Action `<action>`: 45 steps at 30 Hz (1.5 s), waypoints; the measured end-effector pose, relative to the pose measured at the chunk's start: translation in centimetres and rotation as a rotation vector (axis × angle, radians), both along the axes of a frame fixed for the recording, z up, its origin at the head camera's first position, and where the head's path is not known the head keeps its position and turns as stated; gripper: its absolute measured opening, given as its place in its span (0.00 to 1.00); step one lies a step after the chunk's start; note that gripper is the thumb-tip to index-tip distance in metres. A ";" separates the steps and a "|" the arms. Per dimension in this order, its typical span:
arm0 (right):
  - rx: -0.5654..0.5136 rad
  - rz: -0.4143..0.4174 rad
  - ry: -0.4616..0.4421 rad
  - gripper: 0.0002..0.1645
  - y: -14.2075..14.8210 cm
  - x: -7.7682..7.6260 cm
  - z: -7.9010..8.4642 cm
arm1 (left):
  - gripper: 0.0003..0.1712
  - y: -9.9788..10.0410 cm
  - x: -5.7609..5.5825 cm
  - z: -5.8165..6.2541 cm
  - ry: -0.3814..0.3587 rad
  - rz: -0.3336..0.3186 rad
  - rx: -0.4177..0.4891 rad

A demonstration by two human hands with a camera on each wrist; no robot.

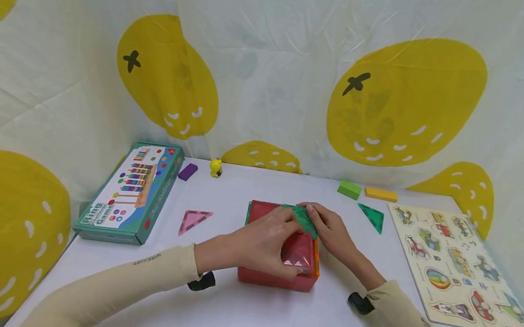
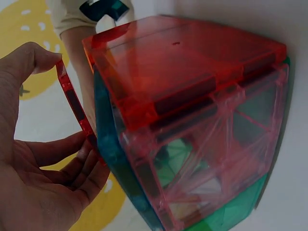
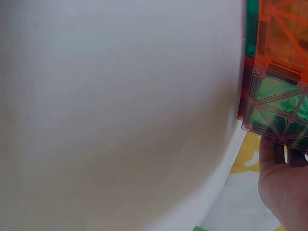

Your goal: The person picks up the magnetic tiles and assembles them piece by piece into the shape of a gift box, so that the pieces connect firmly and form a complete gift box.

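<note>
A box built of see-through magnetic tiles (image 1: 274, 279) stands mid-table, with red, green, orange and pink sides. My left hand (image 1: 259, 239) pinches a small red square tile (image 2: 74, 103) by opposite edges, thumb on one and fingers on the other. This tile stands tilted off the box's top face in the left wrist view. At the far right corner, my right hand (image 1: 331, 228) grips the box beside a green tile (image 1: 301, 217). Its fingers (image 3: 272, 151) go behind a pinkish tile (image 3: 274, 103), where their tips are partly hidden.
Left lie a pink triangle tile (image 1: 195, 222) and a ring game box (image 1: 131, 193). Toward the back are a purple block (image 1: 187, 172), a yellow toy figure (image 1: 216, 168), a green block (image 1: 349, 189) and a yellow block (image 1: 381, 194). A green triangle tile (image 1: 372, 218) and a wooden puzzle board (image 1: 462, 272) lie right.
</note>
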State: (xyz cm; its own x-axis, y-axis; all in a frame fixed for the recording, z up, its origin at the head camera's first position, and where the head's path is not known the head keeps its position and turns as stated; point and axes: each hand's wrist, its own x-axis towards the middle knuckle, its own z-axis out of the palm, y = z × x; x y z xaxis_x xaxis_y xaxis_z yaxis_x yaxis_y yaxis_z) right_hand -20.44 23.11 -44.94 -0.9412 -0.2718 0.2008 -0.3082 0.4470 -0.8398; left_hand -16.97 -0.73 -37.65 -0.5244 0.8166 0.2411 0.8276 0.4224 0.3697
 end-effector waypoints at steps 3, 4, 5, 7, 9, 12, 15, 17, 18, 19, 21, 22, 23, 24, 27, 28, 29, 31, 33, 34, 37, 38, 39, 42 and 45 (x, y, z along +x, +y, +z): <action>0.000 -0.001 0.003 0.21 0.0 0.0 0.0 | 0.36 0.5 0.1 -0.3 0.016 -0.001 -0.004; 0.002 -0.004 0.005 0.21 0.0 0.0 0.0 | 0.36 0.7 0.1 -0.4 0.023 -0.002 -0.004; 0.004 -0.009 0.009 0.21 0.0 0.0 0.0 | 0.36 0.8 0.2 -0.5 0.030 -0.002 -0.004; 0.008 -0.016 0.016 0.21 0.0 0.0 0.0 | 0.36 1.2 0.2 -0.7 0.051 -0.004 -0.010; 0.011 -0.021 0.022 0.21 0.0 -0.1 -0.1 | 0.37 1.5 0.3 -1.0 0.076 -0.007 -0.022; 0.013 -0.020 0.023 0.21 -0.1 -0.2 -0.1 | 0.37 1.8 0.3 -1.2 0.121 -0.002 -0.040; 0.011 -0.018 0.025 0.21 -0.1 -0.2 -0.2 | 0.36 1.9 0.4 -1.4 0.144 0.006 -0.045; 0.008 -0.017 0.026 0.21 0.0 -0.2 -0.1 | 0.36 1.9 0.4 -1.4 0.147 0.010 -0.047; 0.004 -0.019 0.025 0.21 -0.1 -0.2 -0.1 | 0.36 1.9 0.4 -1.4 0.146 0.011 -0.048; 0.001 -0.017 0.026 0.21 -0.1 -0.1 0.0 | 0.36 1.9 0.4 -1.4 0.141 0.013 -0.047; -0.001 -0.013 0.030 0.21 0.0 -0.1 0.0 | 0.36 1.9 0.4 -1.5 0.135 0.015 -0.045; -0.004 -0.013 0.027 0.21 0.0 -0.1 0.0 | 0.36 1.9 0.4 -1.5 0.133 0.016 -0.044; -0.006 -0.012 0.027 0.21 0.0 0.0 0.0 | 0.36 1.9 0.4 -1.5 0.130 0.016 -0.042; -0.006 -0.011 0.028 0.21 0.0 0.0 0.0 | 0.36 1.9 0.4 -1.6 0.128 0.015 -0.039; -0.012 -0.009 0.025 0.21 0.0 0.0 -0.1 | 0.36 1.9 0.3 -1.6 0.131 0.005 -0.030; -0.012 -0.010 0.023 0.21 0.0 0.0 -0.1 | 0.36 1.8 0.2 -1.6 0.132 0.001 -0.026; -0.012 -0.012 0.021 0.22 -0.1 0.0 -0.1 | 0.36 1.8 0.1 -1.6 0.134 -0.004 -0.023; -0.008 -0.019 0.019 0.22 0.0 -0.1 -0.2 | 0.37 1.6 0.0 -1.6 0.137 -0.015 -0.020; -0.001 -0.020 0.018 0.23 0.0 -0.1 -0.4 | 0.37 1.2 -0.2 -1.7 0.120 -0.019 -0.016; 0.000 -0.019 0.013 0.23 0.0 -0.1 -0.4 | 0.38 1.0 -0.2 -1.7 0.101 -0.014 -0.007; 0.005 -0.012 0.012 0.23 0.0 -0.2 -0.5 | 0.36 -0.3 -0.5 -2.0 0.037 0.025 0.065; 0.005 -0.007 0.008 0.23 0.1 -0.2 -0.5 | 0.35 -0.8 -0.7 -2.1 0.011 0.046 0.099; 0.005 -0.004 0.007 0.23 0.1 -0.2 -0.5 | 0.33 -1.4 -0.9 -2.2 -0.009 0.073 0.138; -0.001 -0.002 -0.002 0.23 0.1 -0.2 -0.4 | 0.30 -3.3 -1.4 -2.6 -0.061 0.167 0.231; -0.014 -0.007 -0.018 0.23 0.0 -0.1 -0.3 | 0.31 -4.9 -1.6 -3.2 -0.111 0.264 0.258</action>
